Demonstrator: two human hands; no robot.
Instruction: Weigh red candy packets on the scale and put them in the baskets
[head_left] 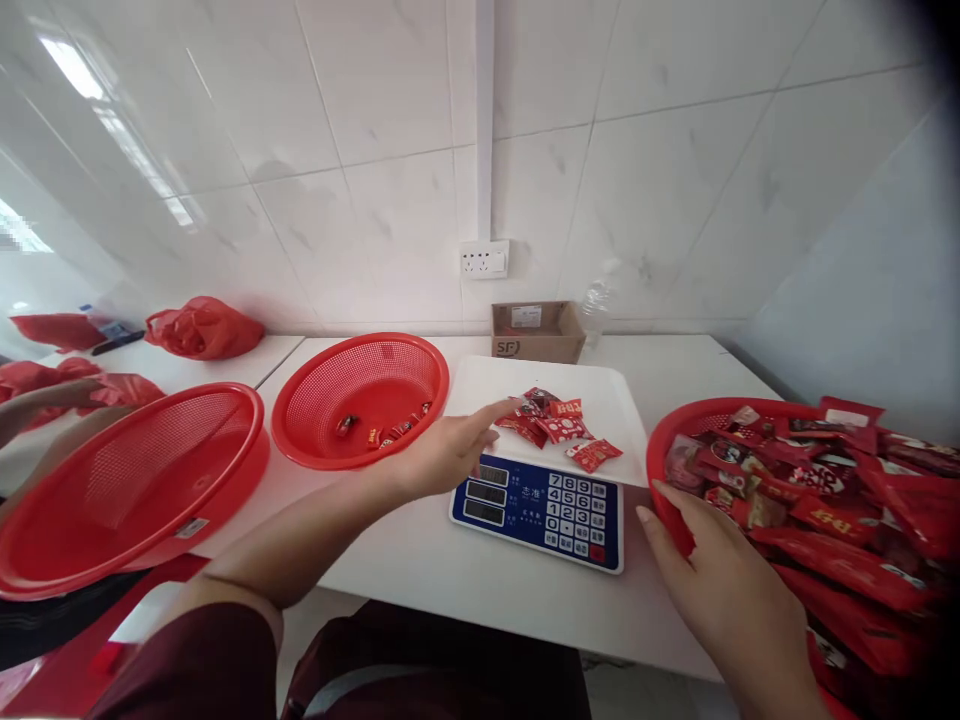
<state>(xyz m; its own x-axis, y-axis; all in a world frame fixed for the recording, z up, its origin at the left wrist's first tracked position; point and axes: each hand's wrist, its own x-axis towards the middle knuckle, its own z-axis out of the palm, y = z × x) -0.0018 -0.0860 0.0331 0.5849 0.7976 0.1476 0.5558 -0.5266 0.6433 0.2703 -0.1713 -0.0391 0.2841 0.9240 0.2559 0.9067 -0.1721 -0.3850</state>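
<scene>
A white weighing scale (600, 400) with a blue keypad panel (540, 508) sits in front of me, and several red candy packets (559, 425) lie on its pan. My left hand (446, 450) reaches over the pan's near-left corner, fingers stretched toward the packets, holding nothing. My right hand (705, 560) rests with spread fingers on the rim of a red basket (660, 450) heaped with red wrapped sweets (825, 500).
A red mesh basket (360, 400) with a few candies stands left of the scale, and another red basket (127, 480) tilts further left. A cardboard box (536, 332) and wall socket (484, 260) are at the back. Red bags (202, 328) lie far left.
</scene>
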